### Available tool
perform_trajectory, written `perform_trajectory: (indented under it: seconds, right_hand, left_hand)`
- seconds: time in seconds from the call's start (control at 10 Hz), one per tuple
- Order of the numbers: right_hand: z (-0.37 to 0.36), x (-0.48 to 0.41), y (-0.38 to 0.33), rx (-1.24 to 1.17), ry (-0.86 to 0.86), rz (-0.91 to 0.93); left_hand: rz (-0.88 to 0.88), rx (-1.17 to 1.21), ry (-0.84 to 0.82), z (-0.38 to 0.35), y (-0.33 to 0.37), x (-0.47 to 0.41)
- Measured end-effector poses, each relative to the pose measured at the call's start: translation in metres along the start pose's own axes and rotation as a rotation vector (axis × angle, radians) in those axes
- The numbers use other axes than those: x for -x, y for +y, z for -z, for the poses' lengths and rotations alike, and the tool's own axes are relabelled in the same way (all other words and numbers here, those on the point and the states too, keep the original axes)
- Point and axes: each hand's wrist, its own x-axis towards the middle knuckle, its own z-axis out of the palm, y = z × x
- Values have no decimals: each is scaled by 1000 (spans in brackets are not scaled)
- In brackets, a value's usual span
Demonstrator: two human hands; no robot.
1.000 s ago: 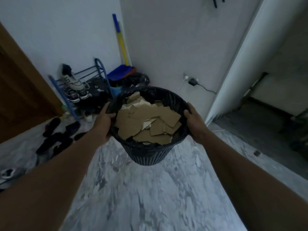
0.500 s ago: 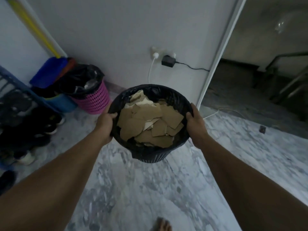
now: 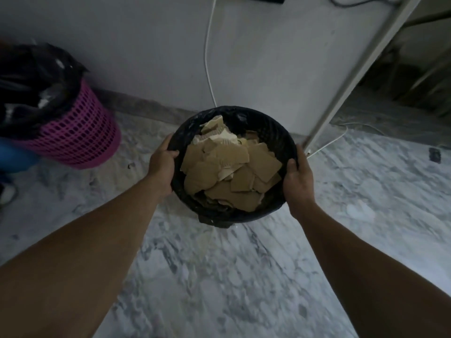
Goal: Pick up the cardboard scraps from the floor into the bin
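On the head view I see my left hand (image 3: 161, 167) and right hand (image 3: 298, 181) each gripping the rim of the black bin (image 3: 273, 132) between them, cardboard scraps (image 3: 231, 172) piled inside; a pink basket (image 3: 80, 140) stands beyond my left hand.

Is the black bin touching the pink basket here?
Apart. The head view shows bare marble floor between the black bin, held by both hands, and the pink basket at left.
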Motion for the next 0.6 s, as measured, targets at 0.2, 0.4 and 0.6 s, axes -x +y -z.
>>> perform_trajectory:
  seconds: [0.2, 0.4, 0.6]
  right_hand:
    - [-30, -32, 30, 32, 111, 43]
    - [-19, -41, 22, 89, 62, 22]
    - [15, 23, -30, 150, 57, -111]
  left_hand:
    - [-58, 10, -7, -12, -13, -58]
    - [-57, -35, -79, -23, -3, -72]
    - [40, -233, -71, 17, 5, -14]
